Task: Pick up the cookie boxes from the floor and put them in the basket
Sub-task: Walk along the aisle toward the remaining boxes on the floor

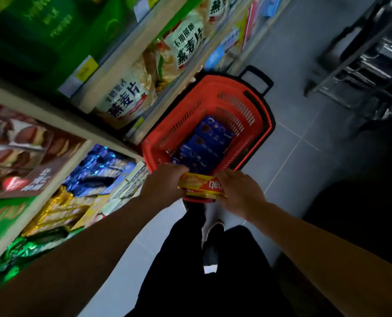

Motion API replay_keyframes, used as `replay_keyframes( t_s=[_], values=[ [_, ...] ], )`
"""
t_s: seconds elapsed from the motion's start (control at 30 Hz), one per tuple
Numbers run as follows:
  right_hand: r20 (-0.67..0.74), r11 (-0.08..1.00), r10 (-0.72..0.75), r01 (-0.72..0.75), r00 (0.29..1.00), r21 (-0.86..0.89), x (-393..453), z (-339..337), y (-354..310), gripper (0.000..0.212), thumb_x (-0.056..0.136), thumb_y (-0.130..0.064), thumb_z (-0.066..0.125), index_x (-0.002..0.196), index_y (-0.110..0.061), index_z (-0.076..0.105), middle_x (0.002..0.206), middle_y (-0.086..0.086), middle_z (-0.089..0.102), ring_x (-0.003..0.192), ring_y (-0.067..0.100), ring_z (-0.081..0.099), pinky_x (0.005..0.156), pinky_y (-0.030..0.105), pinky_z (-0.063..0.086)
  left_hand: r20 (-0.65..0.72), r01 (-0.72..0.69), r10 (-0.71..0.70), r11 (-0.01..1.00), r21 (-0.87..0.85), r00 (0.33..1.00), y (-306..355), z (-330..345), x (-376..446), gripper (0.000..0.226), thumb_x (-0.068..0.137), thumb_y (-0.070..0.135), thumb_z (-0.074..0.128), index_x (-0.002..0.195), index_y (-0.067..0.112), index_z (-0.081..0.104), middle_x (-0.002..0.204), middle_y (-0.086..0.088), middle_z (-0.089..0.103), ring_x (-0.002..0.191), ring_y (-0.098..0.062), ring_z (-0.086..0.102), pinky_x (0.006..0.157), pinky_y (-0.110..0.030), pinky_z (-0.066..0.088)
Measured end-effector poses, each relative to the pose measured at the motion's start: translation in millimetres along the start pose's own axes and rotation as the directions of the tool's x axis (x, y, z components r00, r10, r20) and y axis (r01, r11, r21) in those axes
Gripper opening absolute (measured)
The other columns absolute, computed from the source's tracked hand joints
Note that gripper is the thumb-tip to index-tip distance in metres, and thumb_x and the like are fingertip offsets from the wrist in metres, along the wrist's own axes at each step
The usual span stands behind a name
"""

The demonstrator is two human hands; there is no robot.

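A red shopping basket stands on the grey tiled floor beside the shelves. Inside it lie blue cookie boxes, stacked along the bottom. A yellow and red cookie box hangs over the basket's near rim, held at both ends. My left hand grips its left end with curled fingers. My right hand grips its right end. The box's underside is hidden from me.
Store shelves with oat bags, blue and gold snack packs run along the left. A metal rack stands at the far right. The basket's black handle sticks out at its far end. My legs and shoes are below the hands.
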State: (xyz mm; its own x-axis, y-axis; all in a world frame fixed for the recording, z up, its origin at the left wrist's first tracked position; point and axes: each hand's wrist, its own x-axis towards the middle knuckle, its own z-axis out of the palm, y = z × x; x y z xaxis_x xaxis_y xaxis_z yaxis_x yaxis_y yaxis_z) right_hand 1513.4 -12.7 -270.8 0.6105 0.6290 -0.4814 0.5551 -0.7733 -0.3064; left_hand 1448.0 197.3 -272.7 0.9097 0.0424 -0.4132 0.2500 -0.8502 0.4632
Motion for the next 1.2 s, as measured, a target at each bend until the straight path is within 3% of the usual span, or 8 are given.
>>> replay_keyframes(
  t_s=[0.13,0.23,0.37,0.63,0.97,1.03,1.13,1.2],
  values=[
    [0.063,0.999,-0.014,0.016,0.998,-0.034,53.1,-4.0,35.1,0.048,0.086,-0.034,0.065,0.129,-0.022,0.047,0.122,0.0,0.057,0.112,0.024,0.055,0.094,0.038,0.047,0.028,0.072,-0.07,0.994,-0.077,0.997,-3.2,15.7,47.4,0.05,0.062,0.039,0.058,0.107,0.018,0.064,0.103,-0.005,0.065,0.1,-0.027,0.059,0.081,-0.04,0.047],
    [0.108,0.997,-0.052,0.058,0.993,-0.053,93.4,-1.9,63.3,0.045,0.085,-0.031,0.066,0.127,-0.021,0.049,0.118,0.0,0.059,0.11,0.024,0.057,0.095,0.04,0.048,0.017,0.157,-0.156,0.981,-0.112,0.988,-5.3,38.6,75.0,0.046,0.07,0.03,0.071,0.114,0.017,0.064,0.108,-0.006,0.065,0.106,-0.028,0.058,0.085,-0.036,0.045],
    [0.182,0.978,-0.16,0.181,0.97,-0.103,148.3,9.4,101.4,0.043,0.085,-0.033,0.067,0.122,-0.022,0.048,0.113,0.0,0.059,0.106,0.023,0.056,0.093,0.042,0.048,-0.034,0.251,-0.259,0.954,-0.162,0.965,-11.5,74.2,114.8,0.039,0.066,0.022,0.075,0.104,0.013,0.068,0.097,-0.01,0.068,0.094,-0.033,0.063,0.073,-0.033,0.046],
    [0.299,0.901,-0.277,0.355,0.913,-0.25,282.9,67.3,196.0,0.045,0.079,-0.014,0.067,0.121,-0.019,0.052,0.109,0.003,0.061,0.101,0.027,0.059,0.088,0.042,0.047,-0.04,0.392,-0.421,0.872,-0.292,0.906,-27.1,191.4,225.1,0.036,0.067,0.02,0.074,0.102,0.019,0.066,0.093,-0.009,0.068,0.088,-0.034,0.064,0.068,-0.034,0.048],
    [0.43,0.869,-0.059,0.258,0.901,-0.421,383.7,162.8,269.1,0.043,0.087,-0.006,0.058,0.128,-0.014,0.05,0.128,0.011,0.058,0.119,0.034,0.053,0.097,0.046,0.044,0.052,0.428,-0.45,0.798,-0.425,0.891,-57.2,327.8,345.5,0.008,0.081,0.019,0.065,0.085,0.023,0.059,0.082,0.001,0.062,0.079,-0.023,0.062,0.063,-0.027,0.037],
    [0.461,0.892,-0.02,0.225,0.887,-0.393,400.4,178.6,286.6,0.039,0.089,-0.008,0.059,0.128,-0.013,0.052,0.129,0.012,0.057,0.117,0.032,0.055,0.096,0.044,0.048,0.056,0.422,-0.451,0.775,-0.471,0.891,-60.2,346.4,362.7,0.005,0.088,0.023,0.061,0.092,0.023,0.062,0.09,-0.001,0.065,0.084,-0.024,0.065,0.066,-0.029,0.044],
    [0.55,0.927,0.083,0.137,0.831,-0.348,416.1,191.9,302.3,0.042,0.09,-0.015,0.059,0.132,-0.015,0.055,0.126,0.011,0.059,0.107,0.029,0.06,0.091,0.041,0.053,0.2,0.513,-0.483,0.702,-0.493,0.853,-57.6,361.9,378.7,0.039,0.091,0.022,0.063,0.129,0.024,0.056,0.123,-0.008,0.062,0.095,-0.021,0.064,0.068,-0.021,0.044],
    [0.58,0.937,0.121,0.1,0.806,-0.334,419.0,191.9,306.0,0.047,0.088,-0.016,0.059,0.135,-0.017,0.053,0.127,0.009,0.059,0.106,0.027,0.06,0.092,0.039,0.053,0.258,0.549,-0.49,0.664,-0.507,0.832,-55.0,364.5,380.6,0.045,0.092,0.022,0.061,0.136,0.025,0.05,0.129,-0.009,0.06,0.085,-0.014,0.06,0.062,-0.017,0.042]
  ],
)
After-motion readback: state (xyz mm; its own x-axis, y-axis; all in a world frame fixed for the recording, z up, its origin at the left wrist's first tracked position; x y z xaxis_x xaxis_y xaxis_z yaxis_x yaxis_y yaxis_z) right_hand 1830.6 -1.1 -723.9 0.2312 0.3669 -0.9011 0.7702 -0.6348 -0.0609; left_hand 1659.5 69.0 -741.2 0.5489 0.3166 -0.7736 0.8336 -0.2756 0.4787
